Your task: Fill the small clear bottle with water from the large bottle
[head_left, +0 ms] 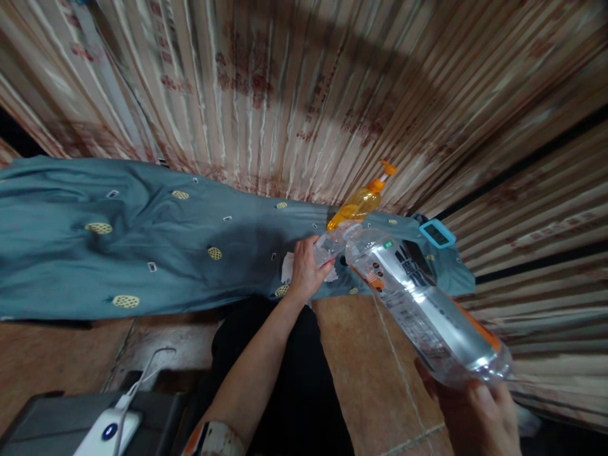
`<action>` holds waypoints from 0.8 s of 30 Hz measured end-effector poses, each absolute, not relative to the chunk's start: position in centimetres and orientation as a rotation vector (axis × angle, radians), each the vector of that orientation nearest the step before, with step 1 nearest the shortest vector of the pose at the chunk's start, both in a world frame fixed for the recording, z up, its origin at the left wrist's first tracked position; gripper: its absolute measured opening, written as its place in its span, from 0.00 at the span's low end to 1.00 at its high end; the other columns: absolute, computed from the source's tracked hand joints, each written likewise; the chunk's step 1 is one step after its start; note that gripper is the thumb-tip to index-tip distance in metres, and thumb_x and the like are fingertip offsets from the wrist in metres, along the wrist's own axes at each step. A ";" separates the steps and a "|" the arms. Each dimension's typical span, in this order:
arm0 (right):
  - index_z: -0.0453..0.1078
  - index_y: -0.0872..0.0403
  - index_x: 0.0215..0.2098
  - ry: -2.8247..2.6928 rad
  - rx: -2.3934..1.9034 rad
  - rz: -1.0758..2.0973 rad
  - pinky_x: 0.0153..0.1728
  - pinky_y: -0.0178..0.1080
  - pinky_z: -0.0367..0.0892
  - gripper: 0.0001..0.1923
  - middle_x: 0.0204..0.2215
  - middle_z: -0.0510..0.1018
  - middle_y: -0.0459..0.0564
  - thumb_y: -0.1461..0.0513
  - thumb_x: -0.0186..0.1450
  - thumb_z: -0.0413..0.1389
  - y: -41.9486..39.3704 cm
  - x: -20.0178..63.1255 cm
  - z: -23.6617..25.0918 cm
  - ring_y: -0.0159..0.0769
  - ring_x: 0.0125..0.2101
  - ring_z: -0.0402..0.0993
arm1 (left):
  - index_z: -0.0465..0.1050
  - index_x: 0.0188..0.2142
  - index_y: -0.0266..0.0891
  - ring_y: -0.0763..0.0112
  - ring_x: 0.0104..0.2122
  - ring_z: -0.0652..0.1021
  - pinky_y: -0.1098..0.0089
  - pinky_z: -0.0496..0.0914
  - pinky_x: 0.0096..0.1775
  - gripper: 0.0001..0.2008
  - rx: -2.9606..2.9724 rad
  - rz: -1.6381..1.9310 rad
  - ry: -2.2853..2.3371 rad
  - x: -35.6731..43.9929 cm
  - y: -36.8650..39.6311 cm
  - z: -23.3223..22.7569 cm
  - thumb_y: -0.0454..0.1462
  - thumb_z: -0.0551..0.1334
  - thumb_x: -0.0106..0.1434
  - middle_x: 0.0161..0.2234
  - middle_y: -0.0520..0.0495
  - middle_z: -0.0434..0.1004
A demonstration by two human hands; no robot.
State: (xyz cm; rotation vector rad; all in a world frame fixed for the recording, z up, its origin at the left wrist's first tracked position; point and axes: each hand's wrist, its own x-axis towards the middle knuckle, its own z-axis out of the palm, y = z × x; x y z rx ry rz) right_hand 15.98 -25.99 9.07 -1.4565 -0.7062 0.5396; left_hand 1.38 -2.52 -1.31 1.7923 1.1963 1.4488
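Nearest the camera, the right hand [479, 411] gripped the base of a large clear plastic bottle with an orange-and-white label [422, 304], fingers wrapped under its bottom. The bottle was tilted, its neck pointing away toward a small clear plastic container [330, 244], apparently touching its mouth. The left hand [306, 269] was closed around that small container, holding it at the edge of a teal cloth with yellow pineapple prints [142, 240]. The two hands were well apart, joined only through the bottle and container. At lower left lay a dark case [57, 418] with a white device and its cable [109, 430] on top. Just behind the container lay an orange pump bottle [361, 201], and beside it a small teal-framed device [437, 233]. A striped curtain [294, 88] hung behind.
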 end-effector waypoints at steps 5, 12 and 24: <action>0.68 0.48 0.61 -0.726 -1.417 0.553 0.19 0.37 0.56 0.38 0.37 0.76 0.50 0.49 0.55 0.66 -25.8 16.1 9.0 0.36 0.25 0.65 | 0.65 0.52 0.43 0.55 0.50 0.75 0.54 0.71 0.52 0.27 1.793 1.439 1.197 1.3 -2.6 -1.3 0.34 0.70 0.54 0.49 0.44 0.74; 0.65 0.49 0.64 -0.698 -1.449 0.532 0.21 0.38 0.57 0.41 0.40 0.75 0.52 0.48 0.55 0.66 -25.7 14.7 9.8 0.36 0.26 0.65 | 0.64 0.52 0.44 0.56 0.50 0.75 0.55 0.71 0.52 0.27 1.787 1.442 1.185 1.3 -2.6 -1.3 0.33 0.70 0.54 0.49 0.45 0.74; 0.66 0.48 0.63 -0.692 -1.510 0.518 0.23 0.40 0.61 0.37 0.35 0.76 0.49 0.48 0.57 0.64 -26.1 15.9 8.9 0.38 0.24 0.66 | 0.64 0.52 0.43 0.55 0.51 0.74 0.55 0.70 0.53 0.27 1.794 1.433 1.193 1.3 -2.6 -1.3 0.33 0.70 0.54 0.49 0.44 0.74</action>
